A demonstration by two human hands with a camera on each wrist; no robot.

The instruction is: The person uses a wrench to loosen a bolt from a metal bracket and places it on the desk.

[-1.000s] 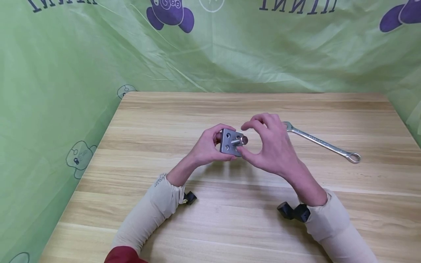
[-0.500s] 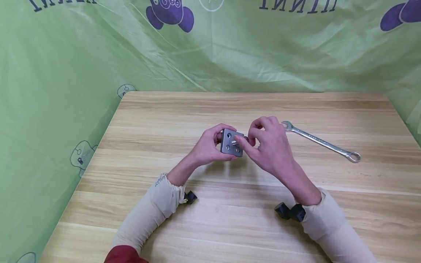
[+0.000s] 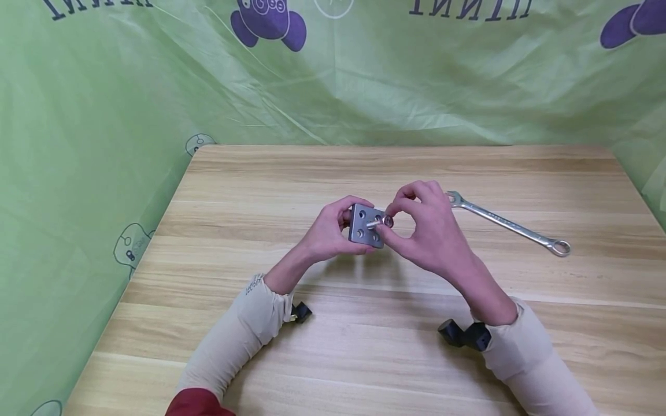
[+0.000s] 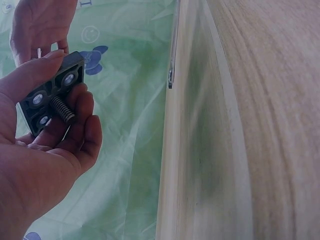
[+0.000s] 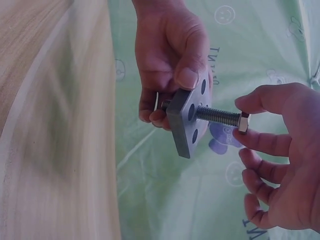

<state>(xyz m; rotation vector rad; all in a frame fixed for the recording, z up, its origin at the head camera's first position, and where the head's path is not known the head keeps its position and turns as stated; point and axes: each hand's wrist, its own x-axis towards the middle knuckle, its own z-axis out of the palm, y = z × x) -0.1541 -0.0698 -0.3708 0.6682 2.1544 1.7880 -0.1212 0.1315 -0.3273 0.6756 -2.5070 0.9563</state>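
Note:
My left hand (image 3: 328, 231) grips a square grey metal plate (image 3: 359, 236) by its edges, above the table. Holes show near the plate's corners. A hex bolt (image 5: 220, 116) passes through the middle of the plate; much of its threaded shank stands out on the head side. In the left wrist view, the threaded end of the bolt (image 4: 63, 110) sticks out of the recessed back, close to the curled fingers. My right hand (image 3: 429, 231) has thumb and index finger at the hex head (image 5: 243, 122), one on each side, with the other fingers loosely bent.
A combination wrench (image 3: 510, 224) lies on the wooden table (image 3: 260, 179) to the right, its open end just behind my right hand. Green printed cloth (image 3: 364, 98) hangs behind the table and at its left side. Black wrist cameras (image 3: 465, 335) sit at both cuffs.
The right thumb and index finger were spread apart around the bolt head, then closed and rolled over it, and now sit at its sides again. The left hand and plate stay almost still.

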